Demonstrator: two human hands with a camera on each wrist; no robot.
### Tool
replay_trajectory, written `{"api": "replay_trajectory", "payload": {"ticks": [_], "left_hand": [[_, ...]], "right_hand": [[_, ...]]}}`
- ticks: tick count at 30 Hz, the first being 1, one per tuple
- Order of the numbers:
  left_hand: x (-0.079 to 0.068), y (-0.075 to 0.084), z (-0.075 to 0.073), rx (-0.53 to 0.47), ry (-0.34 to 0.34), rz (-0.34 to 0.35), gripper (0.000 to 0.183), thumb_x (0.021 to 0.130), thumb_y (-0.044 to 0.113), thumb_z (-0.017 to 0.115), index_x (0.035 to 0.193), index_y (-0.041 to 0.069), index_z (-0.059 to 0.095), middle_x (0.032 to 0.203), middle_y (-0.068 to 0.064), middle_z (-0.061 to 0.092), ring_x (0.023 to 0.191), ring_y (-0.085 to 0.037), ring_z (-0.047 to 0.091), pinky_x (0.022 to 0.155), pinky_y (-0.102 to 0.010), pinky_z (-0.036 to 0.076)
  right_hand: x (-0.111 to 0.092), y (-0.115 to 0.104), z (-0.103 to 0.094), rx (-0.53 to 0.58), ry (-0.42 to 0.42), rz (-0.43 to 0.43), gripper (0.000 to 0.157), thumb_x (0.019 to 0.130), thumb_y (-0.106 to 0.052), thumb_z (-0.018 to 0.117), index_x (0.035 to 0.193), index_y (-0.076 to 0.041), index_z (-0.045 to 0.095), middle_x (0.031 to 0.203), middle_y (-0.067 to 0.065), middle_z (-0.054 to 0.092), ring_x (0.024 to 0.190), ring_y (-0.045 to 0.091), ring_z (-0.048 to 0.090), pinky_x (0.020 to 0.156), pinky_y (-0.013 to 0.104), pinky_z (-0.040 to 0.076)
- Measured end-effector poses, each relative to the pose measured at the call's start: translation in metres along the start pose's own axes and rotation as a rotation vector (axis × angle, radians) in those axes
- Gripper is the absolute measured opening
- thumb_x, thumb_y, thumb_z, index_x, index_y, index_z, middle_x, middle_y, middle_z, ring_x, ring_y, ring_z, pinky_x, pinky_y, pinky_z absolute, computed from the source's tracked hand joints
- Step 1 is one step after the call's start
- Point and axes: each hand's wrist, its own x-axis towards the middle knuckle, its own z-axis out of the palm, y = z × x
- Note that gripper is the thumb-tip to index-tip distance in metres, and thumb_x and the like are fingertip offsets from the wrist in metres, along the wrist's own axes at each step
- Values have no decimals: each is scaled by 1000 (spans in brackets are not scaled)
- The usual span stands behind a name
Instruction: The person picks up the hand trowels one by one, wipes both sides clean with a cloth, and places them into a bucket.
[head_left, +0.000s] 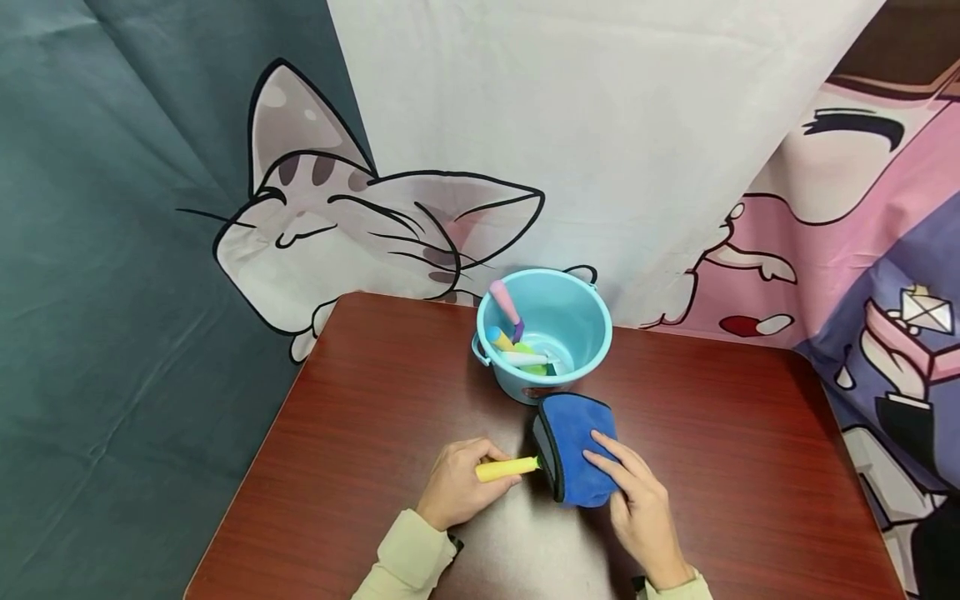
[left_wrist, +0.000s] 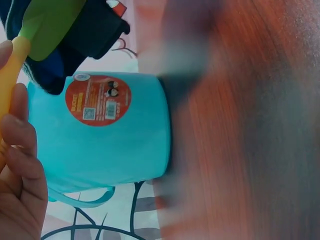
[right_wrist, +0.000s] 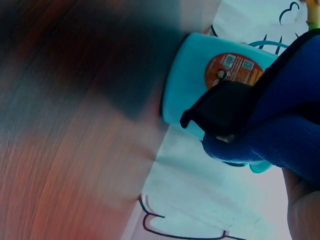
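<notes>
My left hand [head_left: 459, 482] grips the yellow handle [head_left: 504, 469] of a toy shovel. In the left wrist view the shovel's green blade [left_wrist: 52, 37] lies against a blue cloth. That cloth [head_left: 577, 446], edged in black with a dark grey side, is held by my right hand [head_left: 647, 510], its fingers spread over the top and its thumb near the lower edge. From the head view the cloth hides the blade. Just behind it stands a light blue bucket [head_left: 577, 312]; more toy tools, among them one with a pink handle [head_left: 505, 300], lean inside.
A reddish-brown wooden table [head_left: 360, 392] lies under the hands. Behind it hangs a printed cloth backdrop [head_left: 615, 125] with cartoon cats. The bucket's handle [left_wrist: 90, 200] hangs at its side, and a round orange label [left_wrist: 98, 100] is on its front.
</notes>
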Motion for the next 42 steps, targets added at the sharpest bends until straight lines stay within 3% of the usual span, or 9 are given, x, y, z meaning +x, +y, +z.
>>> {"api": "replay_trajectory", "payload": {"ticks": [6,9,12,15,20,23,26,34,42], "left_hand": [[-1,-2,-7,-16,17,-7,26,72,22,91,90,25,73,83,18,68,66,2,52,59,-16,43],[0,-2,-13,2,29,-4,27,72,21,91,90,24,73,83,17,67,66,1,51,59,-18,43],[2,-3,-21,12,40,7,27,72,19,91,91,22,72,83,16,66,66,0,51,59,-18,43],[4,-3,-29,-6,52,23,28,72,15,89,93,21,71,83,15,65,67,-1,51,59,-19,45],[11,-1,-43,-64,86,86,30,73,9,84,97,20,70,84,11,64,67,-4,53,59,-18,45],[18,1,-51,-81,112,122,31,73,7,82,99,18,70,84,9,64,66,-5,53,58,-18,45],[27,3,-60,-64,140,120,30,74,6,81,99,17,70,83,8,64,66,-7,53,58,-19,45],[67,16,-82,91,201,8,21,76,15,81,94,18,71,82,11,62,66,-6,52,57,-25,44],[111,18,-91,298,185,-8,18,77,20,77,95,17,71,83,8,61,66,-9,50,59,-28,43]], "right_hand": [[-3,7,-8,-62,11,37,67,68,26,43,118,-7,74,133,14,64,121,21,58,74,14,34],[-4,10,-16,-96,28,65,67,68,27,44,118,-7,74,132,15,64,102,12,58,58,10,30],[-4,13,-27,-122,43,107,67,70,27,44,119,-8,74,133,13,63,76,1,42,46,10,24],[-3,16,-37,-149,46,156,65,74,26,43,120,-8,74,135,10,62,69,2,35,45,11,24],[0,19,-50,-186,35,197,62,76,24,43,119,-8,74,137,9,62,82,8,46,46,12,25],[2,22,-55,-200,34,197,63,75,23,42,118,-8,75,136,9,63,74,4,40,46,12,25],[3,24,-58,-210,42,197,62,76,22,42,118,-8,75,135,8,63,68,3,35,46,11,24],[6,27,-60,-233,63,213,58,77,20,43,116,-7,76,134,8,64,80,8,45,48,12,25],[4,31,-60,-254,45,247,56,79,18,43,115,-9,76,134,7,64,70,7,41,46,14,26]]}}
